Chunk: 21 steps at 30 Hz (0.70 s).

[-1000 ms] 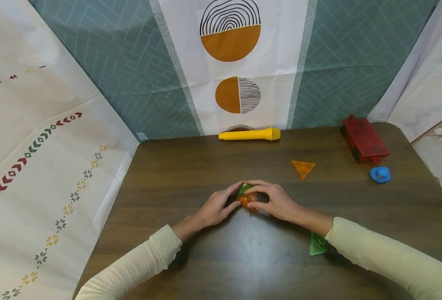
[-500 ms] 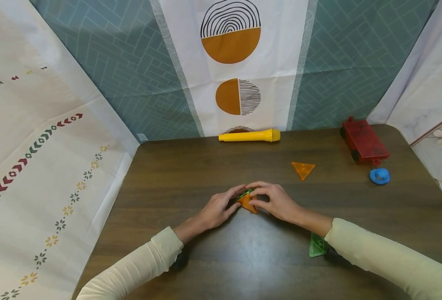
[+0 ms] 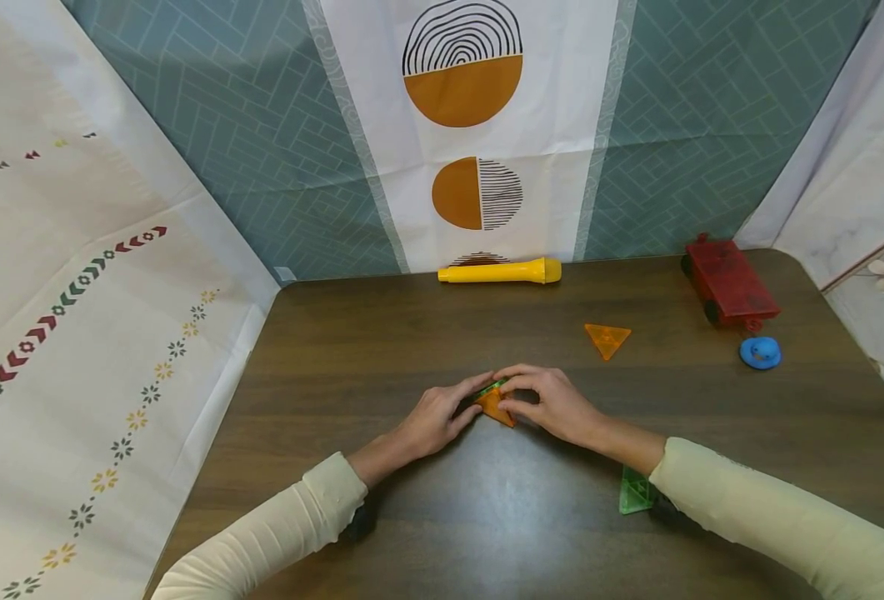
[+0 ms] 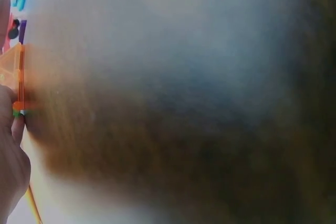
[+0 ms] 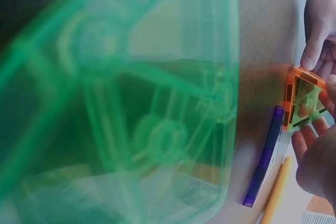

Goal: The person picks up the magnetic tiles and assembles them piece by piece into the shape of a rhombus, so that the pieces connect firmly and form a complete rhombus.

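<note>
"What's changed at your end?"

"In my head view, the green tile (image 3: pixel 490 389) has tipped to a sliver behind the orange tile (image 3: pixel 495 407)."

"And the hands?"

"Left hand (image 3: pixel 434 415) and right hand (image 3: pixel 550 402) both grasp that pair, at the counter's (image 3: pixel 337 350) middle, well in from its far edge. I'd say they're being angled together."

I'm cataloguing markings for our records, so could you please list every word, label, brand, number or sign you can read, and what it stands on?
None can be read in any view.
The back cloth and the left cloth show only printed patterns.
Any lettering on the held orange tile or red cart is too small to read.
</note>
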Available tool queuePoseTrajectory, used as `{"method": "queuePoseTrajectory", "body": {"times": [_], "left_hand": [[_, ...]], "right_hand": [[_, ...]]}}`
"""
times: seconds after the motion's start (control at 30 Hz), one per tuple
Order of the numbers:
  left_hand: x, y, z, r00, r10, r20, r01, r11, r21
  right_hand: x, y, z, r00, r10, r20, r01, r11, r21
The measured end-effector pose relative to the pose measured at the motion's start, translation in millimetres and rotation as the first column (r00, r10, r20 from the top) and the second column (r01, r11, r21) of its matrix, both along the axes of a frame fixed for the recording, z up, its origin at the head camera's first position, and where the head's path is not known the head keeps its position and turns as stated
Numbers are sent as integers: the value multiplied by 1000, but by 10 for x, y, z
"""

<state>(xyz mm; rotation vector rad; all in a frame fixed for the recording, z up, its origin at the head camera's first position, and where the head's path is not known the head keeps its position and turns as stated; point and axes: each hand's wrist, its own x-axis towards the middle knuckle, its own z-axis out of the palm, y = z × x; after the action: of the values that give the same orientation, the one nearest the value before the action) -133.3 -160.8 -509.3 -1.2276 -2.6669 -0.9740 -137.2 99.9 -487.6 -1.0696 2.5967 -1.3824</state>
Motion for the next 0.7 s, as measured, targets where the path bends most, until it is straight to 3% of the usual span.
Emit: {"method": "queuePoseTrajectory", "body": {"times": [0.4, 0.7], "left_hand": [[-19, -12, 32, 1000, -10, 29, 10, 1000, 4], [-61, -39, 106, 997, -40, 64, 38, 999, 35]], "right_hand": [[9, 36, -6, 1000, -21, -11, 22, 1000, 15], [-16, 233, 49, 999, -43, -32, 43, 999, 3]]}}
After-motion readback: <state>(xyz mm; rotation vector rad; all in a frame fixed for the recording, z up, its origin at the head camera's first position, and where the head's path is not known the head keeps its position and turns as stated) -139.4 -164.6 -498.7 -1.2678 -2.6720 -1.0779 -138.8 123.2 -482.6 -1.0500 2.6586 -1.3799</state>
